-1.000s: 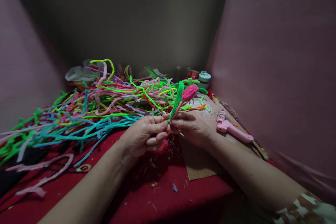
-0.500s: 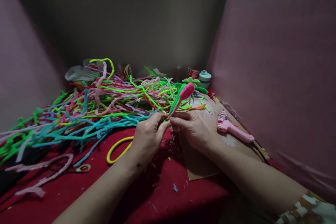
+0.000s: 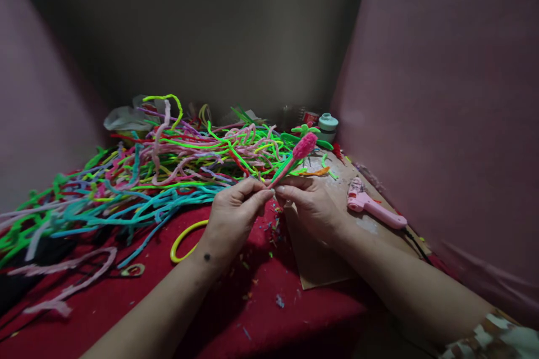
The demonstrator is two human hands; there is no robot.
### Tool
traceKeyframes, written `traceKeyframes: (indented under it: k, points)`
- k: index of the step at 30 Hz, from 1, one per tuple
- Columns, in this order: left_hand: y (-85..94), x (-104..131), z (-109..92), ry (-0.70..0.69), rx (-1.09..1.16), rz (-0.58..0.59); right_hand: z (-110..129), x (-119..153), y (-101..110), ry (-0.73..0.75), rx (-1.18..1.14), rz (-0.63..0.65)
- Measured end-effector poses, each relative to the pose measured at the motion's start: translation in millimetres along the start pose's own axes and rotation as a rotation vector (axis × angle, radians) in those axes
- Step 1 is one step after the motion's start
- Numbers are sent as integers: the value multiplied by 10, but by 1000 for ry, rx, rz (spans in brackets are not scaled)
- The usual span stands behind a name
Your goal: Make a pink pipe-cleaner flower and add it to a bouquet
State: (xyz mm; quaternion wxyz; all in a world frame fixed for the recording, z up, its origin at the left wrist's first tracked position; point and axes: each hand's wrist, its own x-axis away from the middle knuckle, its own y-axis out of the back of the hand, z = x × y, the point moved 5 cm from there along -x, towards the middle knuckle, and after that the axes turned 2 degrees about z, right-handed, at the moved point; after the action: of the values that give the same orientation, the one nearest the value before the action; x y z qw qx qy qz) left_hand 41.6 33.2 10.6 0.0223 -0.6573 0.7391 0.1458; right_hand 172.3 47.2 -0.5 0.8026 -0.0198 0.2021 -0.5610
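Between my hands stands a pipe-cleaner flower [image 3: 305,146] with a fuzzy pink head and a pink and green stem, tilted up to the right. My left hand [image 3: 236,210] pinches the lower end of the stem between thumb and forefinger. Close beside it, my right hand [image 3: 309,205] is also closed at the stem's base, thumb against fingers. The fingertips of both hands nearly meet, and the very end of the stem is hidden by them. Behind lies a big tangled heap of coloured pipe cleaners [image 3: 189,151].
A pink glue gun [image 3: 374,207] lies on a cardboard sheet [image 3: 320,258] at the right. Beyond it stands a pale green-capped bottle [image 3: 328,122]. A yellow ring [image 3: 177,247] rests by my left wrist on the red cloth [image 3: 269,314], among fuzz scraps. Walls enclose the back and sides.
The flower has turned slightly, its head shifting a little right and its green part now showing less. My left wrist has rolled and moved slightly left.
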Motion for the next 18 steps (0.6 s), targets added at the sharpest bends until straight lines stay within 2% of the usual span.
traceKeyframes:
  k: [6, 11, 15, 18]
  points:
    - [-99, 9, 108, 264, 414, 195, -53, -33, -15, -39, -124, 64]
    - [-155, 35, 143, 365, 621, 378, -47, -31, -30, -78, -140, 144]
    - [-154, 37, 132, 411, 615, 471, -48, -15, -20, -88, -91, 144]
    - [-132, 14, 108, 371, 440, 426, -94, -23, 1, -80, -71, 98]
